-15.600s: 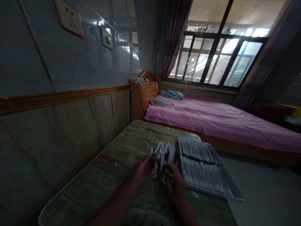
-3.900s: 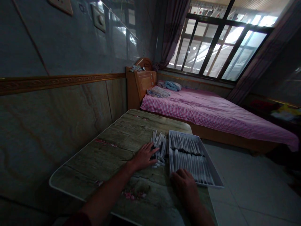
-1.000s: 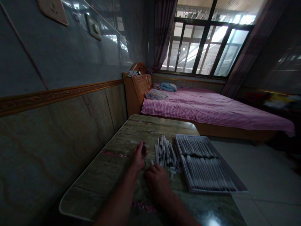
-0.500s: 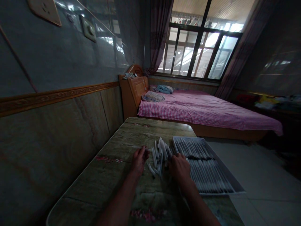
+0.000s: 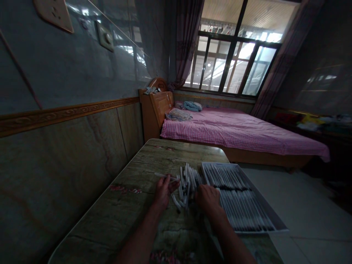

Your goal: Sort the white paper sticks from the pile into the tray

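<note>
My left hand [image 5: 164, 190] pinches a thin white pen-like stick [image 5: 161, 175], which points out to the left above the table. Beside it lies a loose pile of similar white sticks [image 5: 184, 183], some with dark ends. My right hand [image 5: 207, 196] is closed at the right side of the pile, against the tray's left edge; what its fingers hold is hidden. A shallow white tray [image 5: 277, 223] holds two rows of the same sticks, packed side by side with dark ends at the middle.
The marble-patterned table [image 5: 115, 216] has rounded corners and runs along the tiled wall [image 5: 68, 157]. Past its far edge stands a bed [image 5: 220, 126] with a pink checked cover and wooden headboard [image 5: 162, 104]. Tiled floor [image 5: 310, 205] lies to the right.
The stick in my left hand shows more clearly and is tilted a little more. My right hand has shifted slightly left and down. The camera view has moved slightly.
</note>
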Action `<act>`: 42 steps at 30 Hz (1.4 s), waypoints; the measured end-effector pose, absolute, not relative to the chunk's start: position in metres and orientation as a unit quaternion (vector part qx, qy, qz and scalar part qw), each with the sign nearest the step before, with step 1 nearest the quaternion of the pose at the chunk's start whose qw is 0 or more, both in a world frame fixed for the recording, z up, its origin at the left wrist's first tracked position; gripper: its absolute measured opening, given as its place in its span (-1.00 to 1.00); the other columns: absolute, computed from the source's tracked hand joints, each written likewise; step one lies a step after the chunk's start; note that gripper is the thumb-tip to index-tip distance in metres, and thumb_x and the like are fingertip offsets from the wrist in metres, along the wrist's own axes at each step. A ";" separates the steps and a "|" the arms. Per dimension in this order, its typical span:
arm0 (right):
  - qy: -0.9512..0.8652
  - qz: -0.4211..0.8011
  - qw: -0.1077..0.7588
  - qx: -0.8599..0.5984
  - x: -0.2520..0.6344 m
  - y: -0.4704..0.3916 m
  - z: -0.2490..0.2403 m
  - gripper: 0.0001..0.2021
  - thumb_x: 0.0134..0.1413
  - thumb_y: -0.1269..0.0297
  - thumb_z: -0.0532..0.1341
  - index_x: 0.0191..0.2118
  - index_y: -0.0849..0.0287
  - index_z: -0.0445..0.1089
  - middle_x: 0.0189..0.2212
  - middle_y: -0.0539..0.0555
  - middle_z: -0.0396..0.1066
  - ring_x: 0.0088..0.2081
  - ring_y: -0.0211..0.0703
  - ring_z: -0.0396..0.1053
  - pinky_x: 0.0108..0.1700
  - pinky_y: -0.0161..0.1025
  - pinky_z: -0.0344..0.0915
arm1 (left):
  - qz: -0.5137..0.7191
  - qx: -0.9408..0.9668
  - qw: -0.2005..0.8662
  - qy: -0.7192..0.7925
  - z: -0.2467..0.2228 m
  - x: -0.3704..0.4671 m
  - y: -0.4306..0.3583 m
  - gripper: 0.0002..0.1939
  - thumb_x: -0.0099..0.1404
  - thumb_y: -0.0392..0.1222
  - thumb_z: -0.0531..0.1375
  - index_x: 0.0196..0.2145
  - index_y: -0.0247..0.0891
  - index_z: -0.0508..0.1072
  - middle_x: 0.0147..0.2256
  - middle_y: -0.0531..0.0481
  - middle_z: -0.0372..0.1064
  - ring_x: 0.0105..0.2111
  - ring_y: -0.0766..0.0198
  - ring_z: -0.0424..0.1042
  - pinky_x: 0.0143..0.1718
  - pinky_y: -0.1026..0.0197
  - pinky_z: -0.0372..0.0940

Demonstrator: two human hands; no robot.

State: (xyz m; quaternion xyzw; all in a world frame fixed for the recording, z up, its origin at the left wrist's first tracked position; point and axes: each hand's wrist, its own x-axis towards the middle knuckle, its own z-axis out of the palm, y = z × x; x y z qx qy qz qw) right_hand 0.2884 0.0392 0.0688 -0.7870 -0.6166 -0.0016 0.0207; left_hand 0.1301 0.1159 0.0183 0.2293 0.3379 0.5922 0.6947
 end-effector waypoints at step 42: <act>-0.700 -0.008 0.246 -0.670 0.273 0.015 0.013 -0.70 0.19 0.49 0.09 -0.08 0.06 0.47 -0.29 0.06 0.48 -0.22 -0.13 0.39 -0.24 -0.30 0.21 | 0.598 0.206 0.691 0.350 0.017 0.130 0.115 -0.74 0.14 -0.09 0.31 -0.39 -0.24 0.30 -0.51 0.02 0.50 -0.45 0.16 0.57 -0.40 0.17 0.45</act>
